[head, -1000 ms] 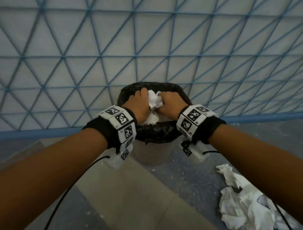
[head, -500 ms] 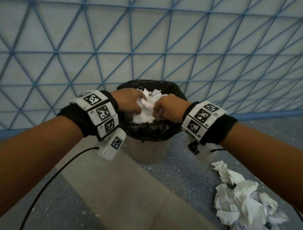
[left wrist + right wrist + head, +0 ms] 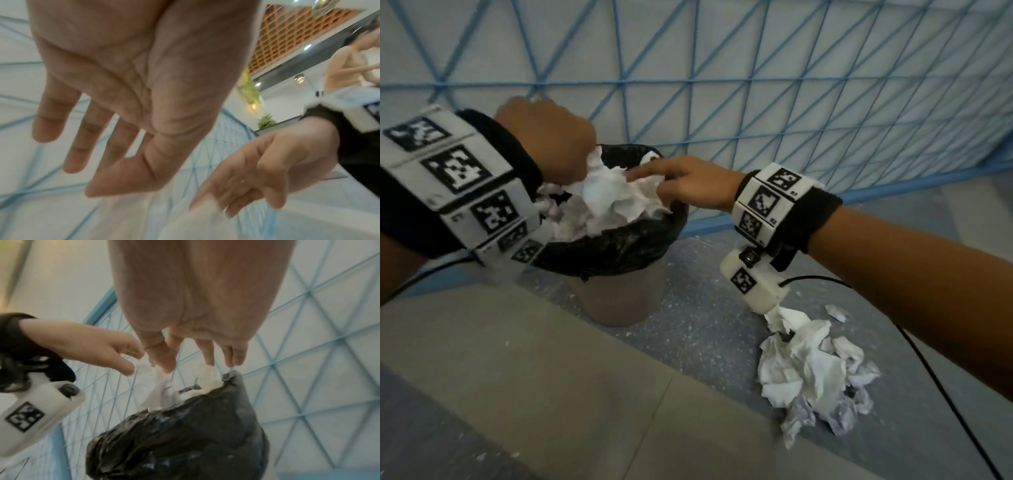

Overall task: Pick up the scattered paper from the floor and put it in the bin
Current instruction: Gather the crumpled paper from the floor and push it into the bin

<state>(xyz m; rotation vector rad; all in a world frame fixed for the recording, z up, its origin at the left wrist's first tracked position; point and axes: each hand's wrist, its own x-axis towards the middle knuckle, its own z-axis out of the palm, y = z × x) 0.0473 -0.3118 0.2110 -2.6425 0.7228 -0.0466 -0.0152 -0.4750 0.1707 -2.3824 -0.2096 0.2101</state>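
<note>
Both your hands have let go, left hand (image 3: 551,144) and right hand (image 3: 688,185) spread loose over the paper (image 3: 613,198) now heaped in the bin (image 3: 619,301), floor pile (image 3: 815,370) next.

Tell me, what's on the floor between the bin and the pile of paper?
Only bare speckled floor separates the bin from the paper pile, as the head view shows.

Black wristbands (image 3: 811,219), white tag-marked blocks (image 3: 770,202)

Crumpled white paper (image 3: 616,202) heaps above my black-lined bin (image 3: 619,253); another crumpled pile (image 3: 815,373) lies on the floor beside it.
</note>
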